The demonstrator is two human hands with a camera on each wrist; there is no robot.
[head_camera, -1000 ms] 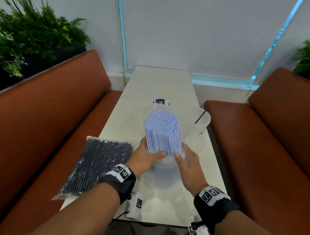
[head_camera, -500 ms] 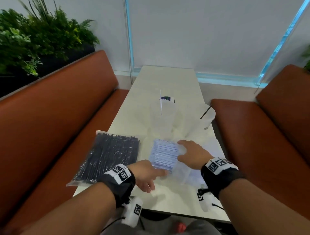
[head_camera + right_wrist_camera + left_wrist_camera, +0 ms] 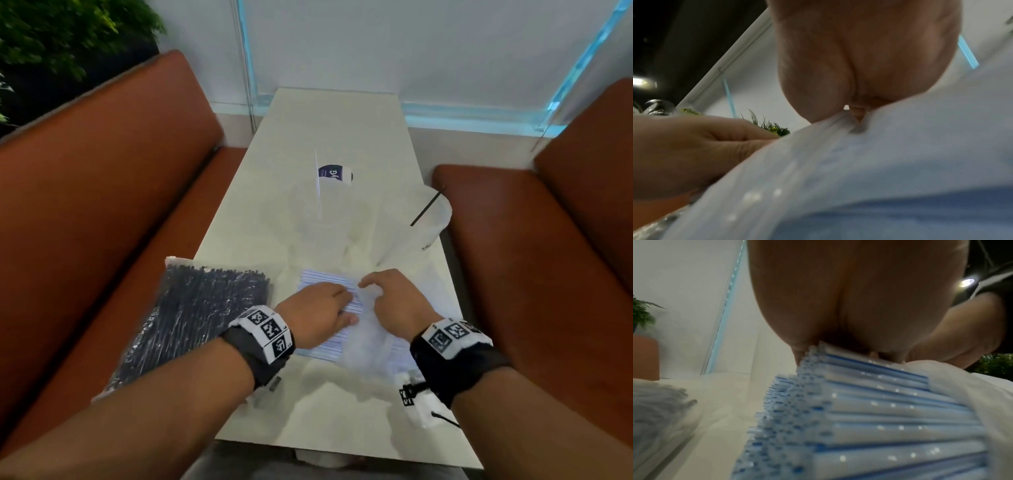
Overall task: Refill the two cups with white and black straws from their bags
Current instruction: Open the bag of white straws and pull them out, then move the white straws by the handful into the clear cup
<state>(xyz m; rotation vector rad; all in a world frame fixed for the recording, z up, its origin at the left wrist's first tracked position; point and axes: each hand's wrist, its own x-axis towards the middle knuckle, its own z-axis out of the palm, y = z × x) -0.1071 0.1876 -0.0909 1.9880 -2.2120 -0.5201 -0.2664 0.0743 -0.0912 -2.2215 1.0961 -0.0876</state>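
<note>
With my left hand [image 3: 320, 313] pressed flat on the white straws [image 3: 330, 287] lying just right of the black-straw bag [image 3: 191, 318] and my right hand [image 3: 394, 301] pinching their bag [image 3: 370, 342], a careless tug risked scattering loose straws across the desk [image 3: 342, 130].

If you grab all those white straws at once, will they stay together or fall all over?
Probably scatter. The white straws are many loose, smooth, round tubes, so they likely slip and roll apart. The thin bag around their lower end looks floppy and may not keep them bundled. They are likely light, so both hands should manage.
</note>
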